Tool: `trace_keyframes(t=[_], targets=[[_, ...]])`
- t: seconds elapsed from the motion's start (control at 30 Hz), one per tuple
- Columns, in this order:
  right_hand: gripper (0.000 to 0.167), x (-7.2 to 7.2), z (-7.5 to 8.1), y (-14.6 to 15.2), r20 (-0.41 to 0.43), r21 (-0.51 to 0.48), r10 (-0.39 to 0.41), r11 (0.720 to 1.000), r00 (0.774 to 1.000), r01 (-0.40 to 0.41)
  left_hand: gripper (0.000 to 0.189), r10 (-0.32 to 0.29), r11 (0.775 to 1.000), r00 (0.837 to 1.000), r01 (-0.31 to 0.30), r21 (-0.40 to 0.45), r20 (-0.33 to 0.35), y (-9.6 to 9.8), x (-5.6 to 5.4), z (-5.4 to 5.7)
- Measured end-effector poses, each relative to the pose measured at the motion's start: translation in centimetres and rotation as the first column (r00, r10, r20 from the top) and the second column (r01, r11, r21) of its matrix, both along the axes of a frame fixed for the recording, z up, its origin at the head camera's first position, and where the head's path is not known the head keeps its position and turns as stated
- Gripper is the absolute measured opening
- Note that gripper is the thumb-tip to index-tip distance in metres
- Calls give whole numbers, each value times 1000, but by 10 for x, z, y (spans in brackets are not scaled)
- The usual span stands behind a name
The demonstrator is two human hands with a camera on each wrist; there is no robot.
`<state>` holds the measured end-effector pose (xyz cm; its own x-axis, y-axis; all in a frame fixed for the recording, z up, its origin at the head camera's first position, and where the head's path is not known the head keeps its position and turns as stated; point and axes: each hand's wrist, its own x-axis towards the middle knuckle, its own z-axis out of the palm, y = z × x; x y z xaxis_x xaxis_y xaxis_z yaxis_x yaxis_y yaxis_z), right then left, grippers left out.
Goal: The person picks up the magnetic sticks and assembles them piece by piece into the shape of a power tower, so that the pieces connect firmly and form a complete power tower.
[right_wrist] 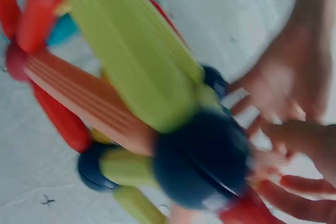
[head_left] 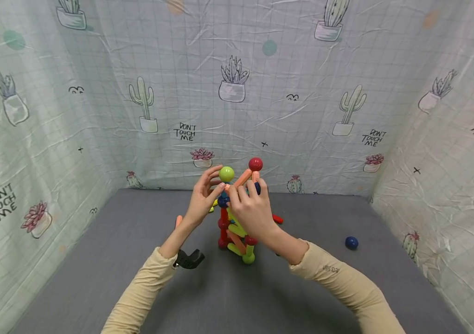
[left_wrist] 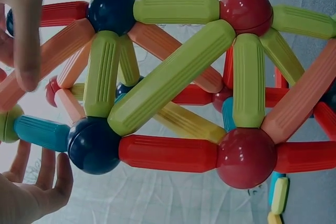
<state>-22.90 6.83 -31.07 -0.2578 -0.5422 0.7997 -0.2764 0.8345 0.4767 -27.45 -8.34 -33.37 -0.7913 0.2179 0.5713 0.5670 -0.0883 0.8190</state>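
Observation:
A tall frame of rods and balls stands in the middle, with a red rod [left_wrist: 168,153], a long green rod [left_wrist: 173,77] and dark blue balls [left_wrist: 94,145]. My left hand [head_left: 201,199] is cupped beside the green ball [head_left: 226,174] at the top left. In the left wrist view its bent fingertips touch or nearly touch the blue rod [left_wrist: 42,133] under that ball. My right hand [head_left: 250,208] pinches an orange rod [left_wrist: 58,51] that slants toward the green ball. A red ball [head_left: 255,163] tops the other side. The right wrist view is blurred.
A loose dark blue ball [head_left: 351,242] lies on the grey table [head_left: 312,287] to the right. A black wrist mount [head_left: 190,259] juts from the left wrist. Behind the frame hangs a cactus-printed curtain [head_left: 266,116]. A red rod [head_left: 277,218] shows beyond the right hand.

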Motion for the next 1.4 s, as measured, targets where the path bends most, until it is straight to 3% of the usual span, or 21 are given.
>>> trace_keyframes(t=[0.1,0.17,0.33,0.57,0.93,1.03,1.13,1.2,1.27,1.33,1.4], targets=[[8,-4,-10,-3,-90,-44,-23,999,996,19,43,6,1000,1000,-6,2,-5,0,-1,1],[11,-6,-15,-4,-121,-65,-26,998,992,18,41,17,1000,1000,-17,2,-1,0,-2,2],[14,-8,-22,-4,-146,-99,-17,995,989,2,34,45,999,999,-45,-6,-8,3,-4,11],[17,-11,-23,-2,-159,-111,-18,994,987,0,34,49,997,997,-52,-48,-61,3,5,24],[18,-14,-19,5,-125,-72,59,995,990,-68,34,18,998,997,-22,-54,-80,-4,-11,5],[25,-12,-17,13,-118,-63,130,988,984,-138,37,36,996,997,-42,-80,-73,-10,-11,-1],[31,-10,-16,25,-135,-97,257,958,957,-271,39,84,989,996,-86,-120,-27,-22,-13,-10],[30,-10,-17,35,-151,-140,347,919,926,-368,39,138,976,990,-137,-168,-5,-33,-18,-21],[25,-12,-20,45,-154,-193,426,872,892,-450,37,217,944,976,-210,-253,-1,-47,-26,-36],[23,-12,-25,54,-137,-255,482,827,865,-501,35,295,887,955,-283,-365,-25,-61,-34,-53],[26,-11,-30,62,-97,-315,512,798,854,-514,33,351,814,933,-344,-468,-77,-75,-43,-72]])
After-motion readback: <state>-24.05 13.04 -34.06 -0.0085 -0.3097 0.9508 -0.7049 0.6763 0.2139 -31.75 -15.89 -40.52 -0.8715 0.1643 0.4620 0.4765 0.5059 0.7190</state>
